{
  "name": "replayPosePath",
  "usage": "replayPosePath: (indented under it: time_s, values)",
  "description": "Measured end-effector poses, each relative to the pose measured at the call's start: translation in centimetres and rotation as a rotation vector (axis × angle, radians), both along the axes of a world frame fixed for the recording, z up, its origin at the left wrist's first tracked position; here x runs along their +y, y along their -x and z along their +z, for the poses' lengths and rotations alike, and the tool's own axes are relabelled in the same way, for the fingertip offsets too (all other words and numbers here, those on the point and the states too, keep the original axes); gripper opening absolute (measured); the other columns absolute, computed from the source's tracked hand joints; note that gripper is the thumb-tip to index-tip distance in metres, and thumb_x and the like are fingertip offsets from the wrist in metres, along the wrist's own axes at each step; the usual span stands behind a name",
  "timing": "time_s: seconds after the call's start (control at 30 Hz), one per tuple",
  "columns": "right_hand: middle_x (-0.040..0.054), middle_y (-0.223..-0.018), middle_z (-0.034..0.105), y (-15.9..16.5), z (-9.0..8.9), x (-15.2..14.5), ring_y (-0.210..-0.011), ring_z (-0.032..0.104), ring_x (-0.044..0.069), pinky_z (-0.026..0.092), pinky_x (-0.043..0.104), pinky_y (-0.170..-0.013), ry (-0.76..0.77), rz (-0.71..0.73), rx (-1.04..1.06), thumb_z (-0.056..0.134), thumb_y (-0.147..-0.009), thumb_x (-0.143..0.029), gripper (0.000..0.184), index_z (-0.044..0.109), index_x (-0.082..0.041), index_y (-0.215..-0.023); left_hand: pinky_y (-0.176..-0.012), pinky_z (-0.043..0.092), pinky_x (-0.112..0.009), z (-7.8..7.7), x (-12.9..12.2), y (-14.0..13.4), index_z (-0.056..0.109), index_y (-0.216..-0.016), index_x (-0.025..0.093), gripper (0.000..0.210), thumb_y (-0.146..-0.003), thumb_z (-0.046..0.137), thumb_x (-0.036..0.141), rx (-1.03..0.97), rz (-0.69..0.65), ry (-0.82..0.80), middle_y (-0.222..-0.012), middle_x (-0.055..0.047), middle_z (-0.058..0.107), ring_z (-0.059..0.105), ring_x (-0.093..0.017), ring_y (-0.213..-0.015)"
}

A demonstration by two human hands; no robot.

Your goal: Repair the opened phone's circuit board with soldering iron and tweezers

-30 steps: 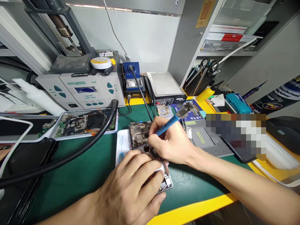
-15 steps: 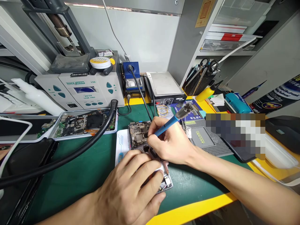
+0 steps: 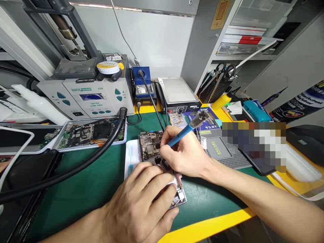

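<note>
Lying opened on the green work mat (image 3: 96,182), the phone (image 3: 154,148) shows its circuit board and small shields, and its lower end is hidden under the hands. It rests partly on a white card (image 3: 131,157) near the front middle of the bench. The right hand (image 3: 186,155) pinches a blue precision screwdriver (image 3: 183,132) like a pen, with the tip down on the board near the middle of the phone; the tip itself is covered by the fingers. The left hand (image 3: 141,202) lies flat on the lower part of the phone, fingers pressed together and curved over the frame, holding it down.

Compared with one second ago, almost nothing has changed: the screwdriver keeps the same slant, the right hand has shifted only a little, and the left hand has not moved. My judgement is that the work stays on one same point of the board, a fine and slow action and not a change of place.

Around the phone, a thick black hose (image 3: 76,168) crosses the mat to the left. Behind it a metal tray (image 3: 118,139) holds other boards. Further back stand the grey hot-air station (image 3: 93,98), the blue soldering iron stand (image 3: 143,84) and a small heating plate (image 3: 177,91). To the right lies a grey perforated pad (image 3: 227,152).
</note>
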State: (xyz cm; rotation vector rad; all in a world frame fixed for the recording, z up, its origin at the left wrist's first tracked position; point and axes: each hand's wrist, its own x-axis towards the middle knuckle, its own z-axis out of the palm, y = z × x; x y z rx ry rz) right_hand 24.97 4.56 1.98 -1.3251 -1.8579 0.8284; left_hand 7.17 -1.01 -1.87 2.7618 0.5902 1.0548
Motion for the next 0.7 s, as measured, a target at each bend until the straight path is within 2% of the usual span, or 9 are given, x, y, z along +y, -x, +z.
replayPosePath:
  time_s: [0.7]
  values:
    - [-0.0039,-0.057,0.054,-0.01,-0.01,0.17,-0.053,0.047,0.012,0.035,0.027,-0.049,-0.008,-0.012,-0.009,0.056,-0.073,-0.023,0.006,0.055,-0.021,-0.067,-0.093,0.047,-0.049,-0.06,0.01,0.02,0.07,-0.106,0.007,0.021,-0.087,0.066,0.015,0.001,0.006,0.004,-0.107,-0.012,0.071,0.059,-0.028,-0.098]
